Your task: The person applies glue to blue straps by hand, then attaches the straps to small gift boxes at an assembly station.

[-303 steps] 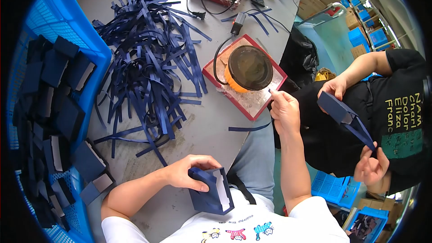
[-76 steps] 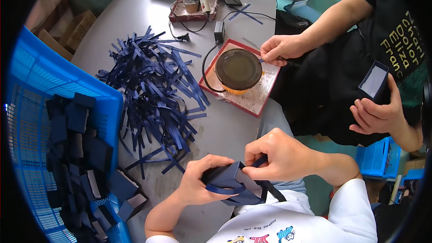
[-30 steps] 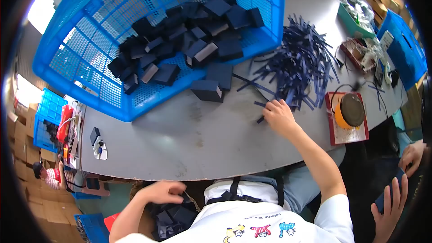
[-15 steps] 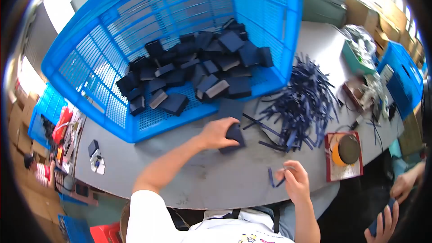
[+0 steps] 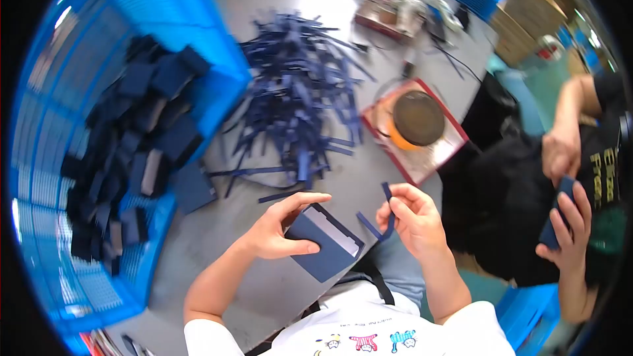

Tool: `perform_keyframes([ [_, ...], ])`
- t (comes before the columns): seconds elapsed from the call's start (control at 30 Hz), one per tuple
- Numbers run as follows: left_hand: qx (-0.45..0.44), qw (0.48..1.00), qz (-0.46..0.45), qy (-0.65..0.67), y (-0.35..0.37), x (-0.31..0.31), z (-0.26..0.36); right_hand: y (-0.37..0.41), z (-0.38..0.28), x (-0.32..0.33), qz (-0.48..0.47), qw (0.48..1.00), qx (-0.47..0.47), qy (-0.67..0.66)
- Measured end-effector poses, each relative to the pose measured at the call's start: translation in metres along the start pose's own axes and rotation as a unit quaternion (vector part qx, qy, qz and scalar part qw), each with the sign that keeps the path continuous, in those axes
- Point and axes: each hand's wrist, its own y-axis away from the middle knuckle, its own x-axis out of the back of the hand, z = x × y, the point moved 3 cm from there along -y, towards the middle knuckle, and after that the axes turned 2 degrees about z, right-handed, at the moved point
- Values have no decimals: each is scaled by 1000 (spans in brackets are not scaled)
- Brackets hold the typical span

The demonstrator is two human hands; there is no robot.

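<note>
Head camera looks down at two hands over the near edge of a grey worktop (image 5: 191, 244). The left hand (image 5: 280, 227) grips a small dark blue cardboard box (image 5: 324, 242). The thumb is under the box and the fingers curl over its top edge. The box is tilted, and a pale strip shows along its open side. It sits low in the middle of the view, just in front of the person's white shirt, between the two hands.

The right hand (image 5: 409, 217) pinches a dark blue ribbon strip (image 5: 386, 214) with its fingers. The strip bends into a loop, and one end hangs down toward the box. The strip is just beside the box, but it is hard to tell if they touch.

Farther back on the worktop lies a big messy pile of dark blue ribbon strips (image 5: 297, 99). To the left stands a big blue plastic basket (image 5: 39, 178) with many more dark blue boxes (image 5: 138, 125) inside. One flat dark blue box (image 5: 194, 188) lies on the worktop, touching the basket.

To the right of the pile is a red tray (image 5: 448, 151). On it stands a round orange pot with a dark lid (image 5: 417, 118).

At the far right sits another person in a black shirt (image 5: 603, 165). That person's hands (image 5: 570, 224) hold another dark blue box (image 5: 552, 224).
</note>
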Motion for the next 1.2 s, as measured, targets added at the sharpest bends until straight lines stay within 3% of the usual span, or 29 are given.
perform_keyframes([
  [0.13,-12,996,-92,-12,-44,-17,-12,4,-17,21,68,996,46,36],
  [0.3,-40,989,-142,-27,-76,-33,-30,1,-44,39,159,983,86,42],
  [0.6,-66,989,-126,-46,-78,-37,-59,-37,-62,76,272,939,179,112],
  [1.2,-60,984,-154,-61,-84,-37,-58,-67,-60,92,284,939,120,150],
])
